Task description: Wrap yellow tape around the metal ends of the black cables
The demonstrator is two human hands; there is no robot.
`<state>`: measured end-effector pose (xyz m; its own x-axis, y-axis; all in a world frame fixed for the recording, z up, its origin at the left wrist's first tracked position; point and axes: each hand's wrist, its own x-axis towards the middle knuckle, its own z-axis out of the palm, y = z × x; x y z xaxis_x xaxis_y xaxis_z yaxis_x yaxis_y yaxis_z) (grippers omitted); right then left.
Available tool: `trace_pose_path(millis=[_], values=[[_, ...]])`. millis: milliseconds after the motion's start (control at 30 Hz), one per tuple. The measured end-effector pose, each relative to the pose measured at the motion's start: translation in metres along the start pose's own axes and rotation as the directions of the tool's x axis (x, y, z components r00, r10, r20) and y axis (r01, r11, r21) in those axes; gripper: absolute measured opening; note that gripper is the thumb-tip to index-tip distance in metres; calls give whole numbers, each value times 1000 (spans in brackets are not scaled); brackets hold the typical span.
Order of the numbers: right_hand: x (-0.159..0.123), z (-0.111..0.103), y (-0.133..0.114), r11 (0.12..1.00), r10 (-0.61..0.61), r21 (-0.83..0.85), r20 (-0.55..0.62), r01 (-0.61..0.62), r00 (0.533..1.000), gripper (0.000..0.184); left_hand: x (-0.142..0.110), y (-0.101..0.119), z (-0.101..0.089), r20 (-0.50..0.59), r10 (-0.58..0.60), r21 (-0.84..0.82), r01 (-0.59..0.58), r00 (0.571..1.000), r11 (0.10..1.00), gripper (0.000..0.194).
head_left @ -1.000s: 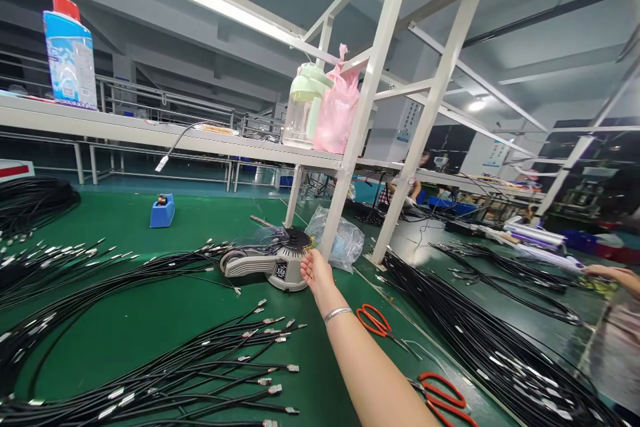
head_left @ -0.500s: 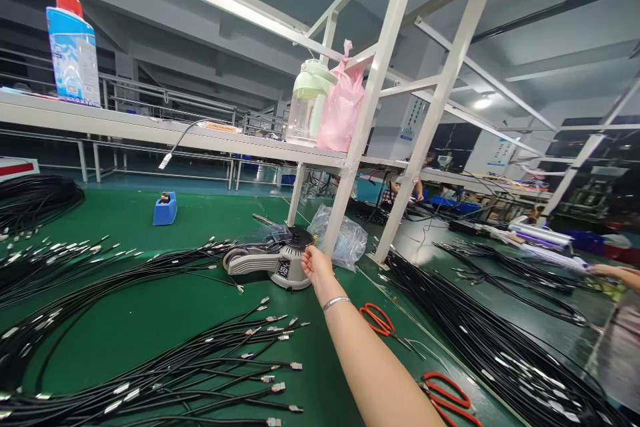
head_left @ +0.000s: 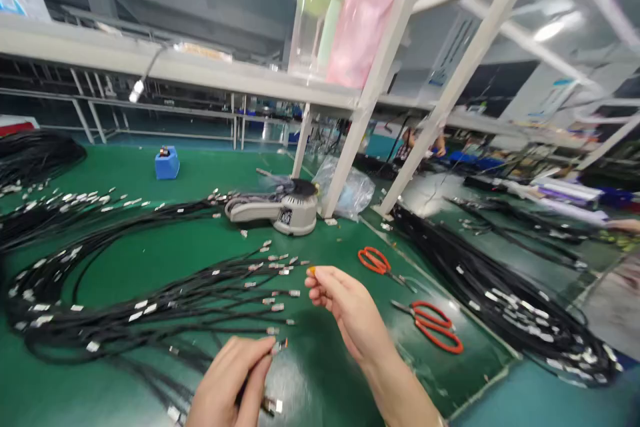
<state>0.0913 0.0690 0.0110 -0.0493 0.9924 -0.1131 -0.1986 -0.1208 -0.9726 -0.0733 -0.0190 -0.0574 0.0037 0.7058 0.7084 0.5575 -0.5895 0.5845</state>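
A small silver connector with an orange end (head_left: 280, 345) is pinched between thumb and finger of the left hand (head_left: 235, 380), above the green tabletop (head_left: 150, 240). Its long axis is almost level, and the free end points to the right. The right hand (head_left: 353, 310), with fingers curled, grips a tiny amber piece (head_left: 312, 270) at its fingertips. The black cables with silver ends (head_left: 200, 280) also point rightward. Farther, a blue plastic holder (head_left: 167, 167) carries a dark roll (head_left: 165, 151), and a crumpled transparent bag (head_left: 359, 190) seems to contain something pale blue, though blur makes this unsure.
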Motion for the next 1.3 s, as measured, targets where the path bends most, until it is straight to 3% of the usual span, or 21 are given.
trace_pose_path(millis=[133,300,700,833,967,1300], values=[[-65,0,42,994,71,-89,62,-66,996,26,4,8,-6,84,-137,8,137,987,991,19],[-81,13,65,996,78,-52,20,-77,997,29,4,14,-4,115,-242,7,243,963,970,18],[-94,29,72,997,-58,56,-28,59,998,21,-4,17,-4,71,-102,97,94,992,991,18],[-94,34,71,998,-26,63,-70,30,997,23,-3,18,-4,68,-87,111,79,994,991,15],[-93,31,69,998,20,53,-31,-19,999,29,-3,18,-5,69,-69,117,60,995,991,14],[-92,32,69,990,95,106,-20,-92,995,32,-4,17,-8,76,96,154,-107,992,982,24]])
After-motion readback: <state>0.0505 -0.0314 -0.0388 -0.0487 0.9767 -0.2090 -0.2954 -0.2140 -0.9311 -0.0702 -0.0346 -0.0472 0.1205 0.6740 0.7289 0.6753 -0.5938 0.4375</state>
